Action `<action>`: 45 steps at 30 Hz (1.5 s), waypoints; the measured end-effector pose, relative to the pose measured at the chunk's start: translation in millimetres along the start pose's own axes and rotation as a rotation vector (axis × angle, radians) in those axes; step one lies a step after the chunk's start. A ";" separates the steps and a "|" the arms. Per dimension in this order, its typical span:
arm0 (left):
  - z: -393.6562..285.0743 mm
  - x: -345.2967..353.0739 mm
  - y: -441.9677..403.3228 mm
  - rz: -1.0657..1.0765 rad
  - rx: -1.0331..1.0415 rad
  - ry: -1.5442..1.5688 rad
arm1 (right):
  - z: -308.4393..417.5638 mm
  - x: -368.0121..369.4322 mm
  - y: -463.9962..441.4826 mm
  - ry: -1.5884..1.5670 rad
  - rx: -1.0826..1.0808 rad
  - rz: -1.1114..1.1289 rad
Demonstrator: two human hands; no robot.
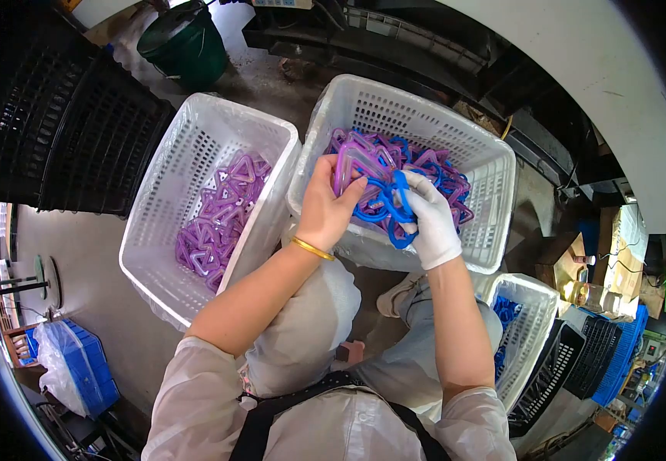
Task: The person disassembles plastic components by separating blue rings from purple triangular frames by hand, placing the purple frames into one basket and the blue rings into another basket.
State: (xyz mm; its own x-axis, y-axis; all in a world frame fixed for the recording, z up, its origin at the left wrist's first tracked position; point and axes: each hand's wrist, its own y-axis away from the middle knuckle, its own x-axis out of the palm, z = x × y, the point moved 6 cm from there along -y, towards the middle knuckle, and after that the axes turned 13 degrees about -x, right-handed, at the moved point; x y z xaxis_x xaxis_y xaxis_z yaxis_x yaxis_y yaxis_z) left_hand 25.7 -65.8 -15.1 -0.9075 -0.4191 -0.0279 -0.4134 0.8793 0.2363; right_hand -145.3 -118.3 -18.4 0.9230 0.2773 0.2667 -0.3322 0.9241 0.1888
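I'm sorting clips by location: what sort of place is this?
Likely a factory or workshop: two white crates hold many similar purple triangular pieces, black baskets stand nearby, and a green bucket sits on the floor.

The bare left hand (324, 206) has a purple triangular piece (342, 170) in its grip and the white-gloved right hand (431, 221) holds blue pieces (400, 194) just beside it, over a white crate (394, 104) of mixed purple and blue pieces, with a second crate (165, 169) of purple ones at the left.
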 end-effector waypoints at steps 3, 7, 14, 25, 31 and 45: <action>-3.0 -6.9 2.3 -0.047 0.007 0.053 | 10.0 -10.8 0.5 0.068 0.000 0.025; -6.6 -7.0 2.9 -0.024 -0.002 0.053 | 17.8 -18.9 5.0 0.290 0.026 -0.029; -25.7 10.6 16.1 0.154 0.069 -0.149 | 22.0 9.2 13.4 0.583 -0.099 0.102; -13.7 20.9 16.8 0.259 0.028 -0.280 | 41.3 14.3 21.4 0.977 -0.602 0.106; -13.5 14.8 17.2 0.266 0.033 -0.221 | 56.6 16.7 20.0 0.709 -0.495 0.211; -19.7 9.5 18.6 -0.025 0.116 -0.199 | 0.0 14.9 16.7 0.259 -0.363 -0.277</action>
State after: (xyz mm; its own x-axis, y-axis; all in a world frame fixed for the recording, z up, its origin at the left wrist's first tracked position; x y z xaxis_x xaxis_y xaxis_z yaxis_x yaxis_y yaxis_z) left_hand 10.8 -57.9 8.2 -0.8889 -0.3983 -0.2262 -0.4312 0.8942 0.1201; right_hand -137.1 -98.7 -11.3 0.9997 0.0231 0.0019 -0.0226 0.9909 -0.1326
